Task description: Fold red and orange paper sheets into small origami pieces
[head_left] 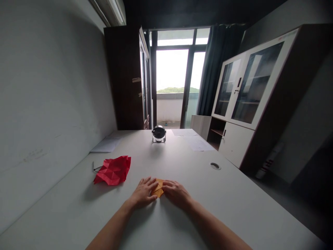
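A small piece of folded orange paper [157, 188] lies on the white table between my two hands, with crease lines across its top. My left hand [143, 193] holds it from the left, fingers over its upper left part and thumb by its lower edge. On the opposite side my right hand [177, 194] grips the paper's right edge with bent fingers; its thumb is mostly hidden. Both hands rest low on the tabletop, and they cover the paper's two sides.
A creased red paper sheet [113, 170] lies to the left, with a thin dark cord [96, 168] behind it. A small round fan [159, 133] stands at the far end. White sheets [106, 143] lie along the left wall, others [199, 142] far right. A cable hole [215, 166] sits at right.
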